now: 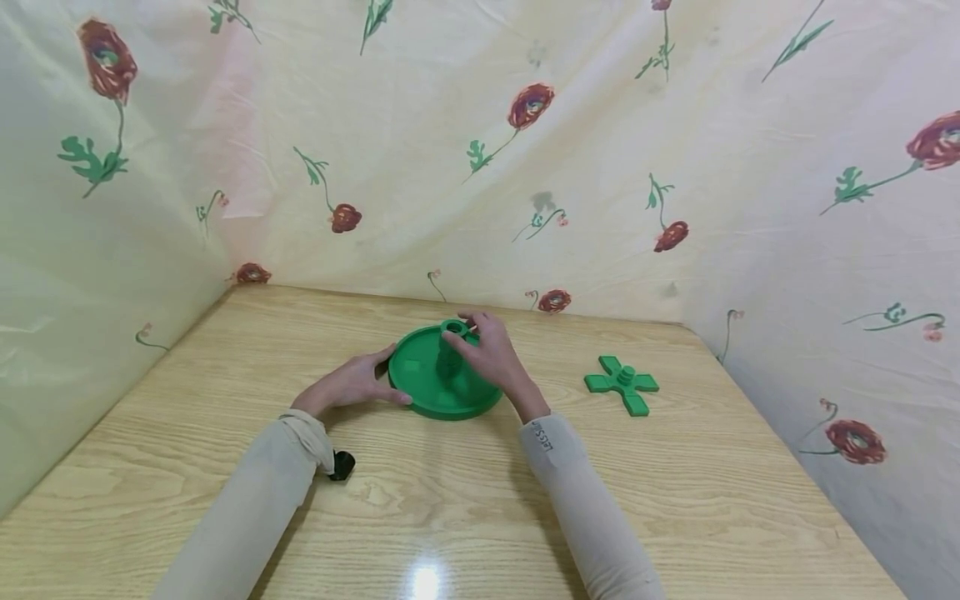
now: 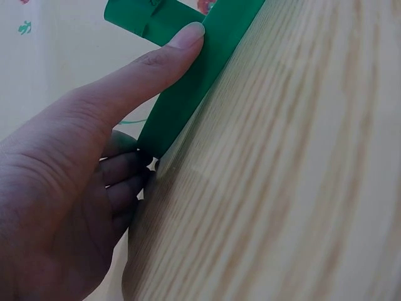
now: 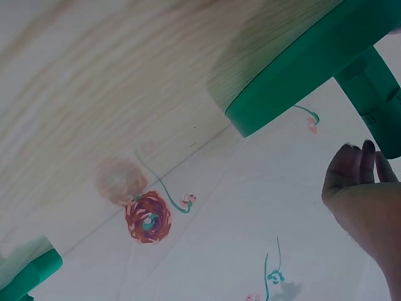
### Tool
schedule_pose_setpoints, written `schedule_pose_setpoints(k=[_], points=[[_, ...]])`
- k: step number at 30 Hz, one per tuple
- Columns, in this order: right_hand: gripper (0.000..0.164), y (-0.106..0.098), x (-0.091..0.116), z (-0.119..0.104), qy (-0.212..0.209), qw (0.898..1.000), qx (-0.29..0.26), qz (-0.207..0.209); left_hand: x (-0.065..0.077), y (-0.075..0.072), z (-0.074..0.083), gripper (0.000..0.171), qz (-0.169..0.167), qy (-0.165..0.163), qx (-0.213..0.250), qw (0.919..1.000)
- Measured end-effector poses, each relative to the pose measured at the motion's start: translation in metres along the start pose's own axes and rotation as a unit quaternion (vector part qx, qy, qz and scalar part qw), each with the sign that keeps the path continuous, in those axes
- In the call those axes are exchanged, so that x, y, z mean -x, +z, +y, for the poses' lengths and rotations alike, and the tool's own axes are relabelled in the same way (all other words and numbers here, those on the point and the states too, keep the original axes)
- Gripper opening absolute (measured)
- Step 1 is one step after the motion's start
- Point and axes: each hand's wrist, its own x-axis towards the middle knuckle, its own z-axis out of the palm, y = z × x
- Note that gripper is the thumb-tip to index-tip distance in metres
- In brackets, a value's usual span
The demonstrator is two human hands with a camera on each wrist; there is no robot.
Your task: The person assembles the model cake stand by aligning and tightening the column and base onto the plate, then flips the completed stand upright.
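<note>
A green round tray (image 1: 420,400) with a raised rim sits on the table, and a green hollow post (image 1: 450,354) stands upright at its middle. My left hand (image 1: 360,382) holds the tray's left rim, its thumb along the outer side and fingers curled behind, as the left wrist view shows. At the top of the post, my right hand (image 1: 491,354) pinches loosely, thumb in front and fingers behind; the thumb is out of sight in the right wrist view. A green cross-shaped piece (image 1: 625,379) with a ridged stud lies to the right.
The wooden table (image 1: 435,517) is bounded at the back and sides by a flower-patterned sheet (image 1: 420,150). A small black object (image 1: 342,465) sits at the left sleeve's cuff.
</note>
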Motion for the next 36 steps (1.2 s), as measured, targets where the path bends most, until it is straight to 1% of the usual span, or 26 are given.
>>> schedule_pose_setpoints(k=[6,14,26,30,36], points=[[0.046,0.0003,0.0012,0.0004,-0.016,1.000,0.000,-0.006,0.0007,0.0001,0.0003,0.121,0.001,-0.003,0.001,1.0000],[0.047,0.0029,0.0003,0.0010,0.002,1.000,0.006,-0.001,0.0004,0.0007,-0.0012,0.121,0.001,0.000,0.000,1.0000],[0.046,-0.0001,0.0027,0.0007,-0.018,1.000,-0.003,-0.003,-0.0018,0.0002,-0.0020,0.121,0.001,-0.004,-0.001,1.0000],[0.045,0.0005,0.0017,0.0008,-0.015,1.000,-0.010,-0.002,-0.0015,0.0002,-0.0019,0.121,0.001,-0.003,0.002,1.0000],[0.047,0.0012,0.0008,0.0002,0.006,1.000,-0.009,0.003,-0.0007,0.0004,-0.0009,0.120,-0.001,-0.002,0.003,1.0000]])
